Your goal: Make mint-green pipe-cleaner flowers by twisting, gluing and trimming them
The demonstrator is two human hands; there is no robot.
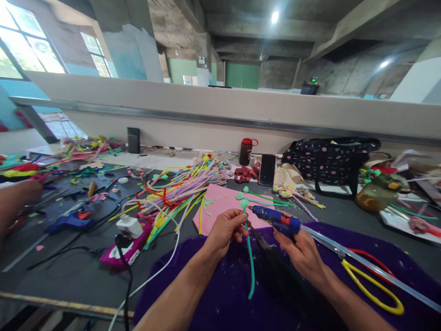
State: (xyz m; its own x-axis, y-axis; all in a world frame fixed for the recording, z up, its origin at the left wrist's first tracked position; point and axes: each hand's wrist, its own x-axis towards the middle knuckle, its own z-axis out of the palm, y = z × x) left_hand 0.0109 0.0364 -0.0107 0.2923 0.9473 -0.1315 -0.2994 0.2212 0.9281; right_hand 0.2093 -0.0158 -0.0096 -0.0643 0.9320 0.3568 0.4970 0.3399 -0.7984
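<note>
Between the fingertips of my left hand (225, 232) is a green pipe-cleaner flower stem (251, 262), its small pale-green bloom at the top and its tail hanging down. My right hand (303, 253) is wrapped round a blue glue gun (277, 218), whose nozzle points left, close to the bloom. A long clear glue stick (365, 264) juts from the gun's back. Scissors with red and yellow handles (374, 294) lie beneath the right forearm on dark purple cloth (213, 294). Just beyond my hands is a pink sheet (220, 202) with green scraps and more green stems (265, 201).
A pile of coloured stems (186, 184) spreads behind the sheet. A magenta power strip (127, 248) with cords sits left, near another blue glue gun (70, 223). A bottle (246, 151), a phone (267, 169) and a dark bag (327, 161) stand behind. Another person's hand (20, 197) enters at left.
</note>
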